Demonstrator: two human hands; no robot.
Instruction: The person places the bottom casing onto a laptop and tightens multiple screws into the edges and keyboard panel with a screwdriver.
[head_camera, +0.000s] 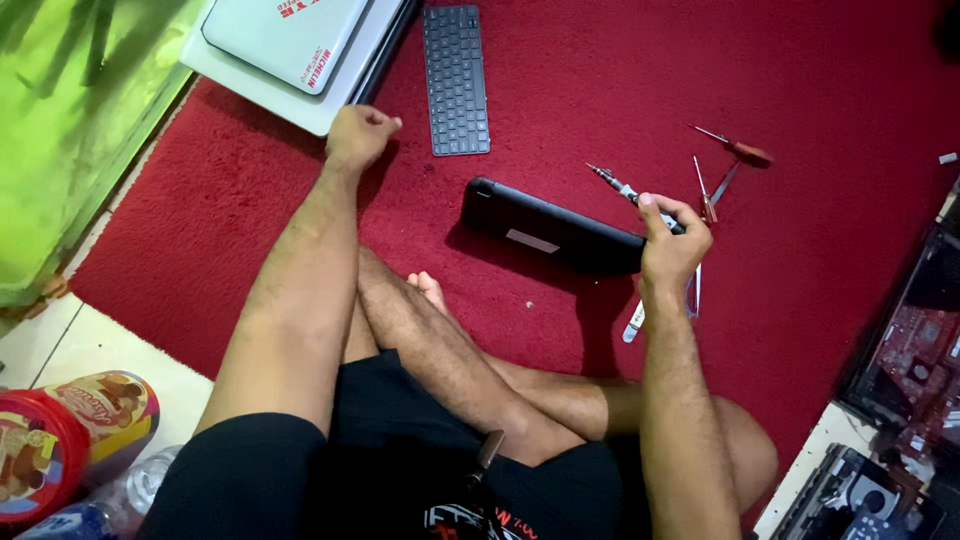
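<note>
My right hand (672, 245) is shut on a small screwdriver (615, 184) whose tip points up and left, just above the right end of a long black battery pack (545, 228) lying on the red carpet (820, 80). My left hand (358, 135) is a closed fist resting on the carpet, next to the corner of a white flat box (240, 90). Whether it holds anything small cannot be seen. A dark keyboard (456, 78) lies just right of that hand.
Two red-handled screwdrivers (745, 152) and tweezers (692, 290) lie right of my right hand. A white tool (632, 325) lies below it. Opened laptop parts (905, 370) sit at the right edge. A red-lidded jar (60, 440) stands at bottom left. My crossed legs fill the foreground.
</note>
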